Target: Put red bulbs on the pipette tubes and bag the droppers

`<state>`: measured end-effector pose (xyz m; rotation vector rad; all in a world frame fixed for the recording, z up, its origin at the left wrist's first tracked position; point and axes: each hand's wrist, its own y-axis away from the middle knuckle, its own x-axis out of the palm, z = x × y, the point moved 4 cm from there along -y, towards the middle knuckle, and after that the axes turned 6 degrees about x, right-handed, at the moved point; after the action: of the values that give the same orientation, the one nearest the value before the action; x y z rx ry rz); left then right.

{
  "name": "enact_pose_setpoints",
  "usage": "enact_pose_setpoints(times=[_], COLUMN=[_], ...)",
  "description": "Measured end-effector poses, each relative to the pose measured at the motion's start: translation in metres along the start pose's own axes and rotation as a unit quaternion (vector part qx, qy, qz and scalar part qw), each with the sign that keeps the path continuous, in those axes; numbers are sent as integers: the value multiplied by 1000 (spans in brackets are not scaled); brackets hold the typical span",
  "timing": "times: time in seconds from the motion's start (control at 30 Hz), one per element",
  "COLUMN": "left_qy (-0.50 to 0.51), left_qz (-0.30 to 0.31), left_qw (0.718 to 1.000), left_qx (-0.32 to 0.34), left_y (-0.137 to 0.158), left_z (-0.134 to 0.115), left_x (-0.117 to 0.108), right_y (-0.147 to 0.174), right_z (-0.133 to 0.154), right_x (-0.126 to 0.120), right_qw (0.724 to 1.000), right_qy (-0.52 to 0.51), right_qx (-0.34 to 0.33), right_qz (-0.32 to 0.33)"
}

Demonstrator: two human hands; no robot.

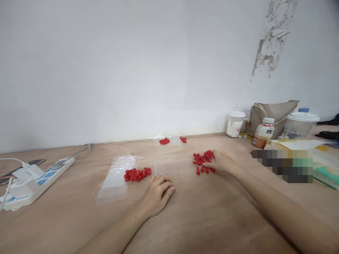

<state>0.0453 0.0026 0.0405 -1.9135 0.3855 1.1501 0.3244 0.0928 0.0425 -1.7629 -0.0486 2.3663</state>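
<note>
Clear thin dropper tubes (173,167) lie side by side in a row across the middle of the table. Red rubber bulbs (136,174) are bunched at the left end of the row, and more red rubber bulbs (203,158) at its right end. My left hand (159,192) rests on the table just in front of the tubes, fingers loosely bent, thumb apart, nothing seen in it. Reaching in from the right, my right hand (221,161) has its thumb and fingers closed around bulbs at the right bunch; its far fingers are partly hidden.
Clear zip bags (116,180) lie left of the bulbs. A bagged set of red bulbs (164,141) lies by the wall. A power strip (39,183) with chargers is at far left. At right stand a lidded cup (235,124), a bottle (264,133) and a grey bag (278,113).
</note>
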Motion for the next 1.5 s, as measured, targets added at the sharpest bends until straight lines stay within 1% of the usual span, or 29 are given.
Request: enact_pose_setpoints(times=[0.1,0.27,0.43,0.53,0.6,0.67,0.73,0.8,1.0,1.2,1.33,1.5], left_qy=[-1,3,4,6,8,9,10,10,8,8,6,7], left_qz=[1,3,3,11,13,12,11,10,7,7,2,6], left_qw=[1000,1000,1000,1000,1000,1000,1000,1000,1000,1000,1000,1000], left_qx=[-3,-3,-2,-6,-5,-3,-2,-1,0,-6,-4,-3], left_y=[1,1,1,1,1,1,2,2,1,1,0,0], left_z=[1,1,1,1,1,2,2,2,1,0,0,1], left_x=[1,2,1,1,2,2,3,3,1,0,0,1], right_y=[0,-5,-6,-5,-4,-2,0,2,9,10,8,6], right_z=[-1,-6,-10,-11,-11,-9,-6,-3,3,6,6,-1], right_x=[3,3,-3,-7,-10,-10,-8,-7,-12,-8,-1,-1], right_qw=[1000,999,999,999,999,999,999,998,999,998,997,988], right_qy=[-5,-33,-34,-30,-29,-39,-41,-30,8,17,-13,-102], right_qx=[0,16,29,37,30,12,-7,-12,16,32,41,51], right_qz=[-10,-3,-1,-19,-27,-6,35,55,32,53,71,99])
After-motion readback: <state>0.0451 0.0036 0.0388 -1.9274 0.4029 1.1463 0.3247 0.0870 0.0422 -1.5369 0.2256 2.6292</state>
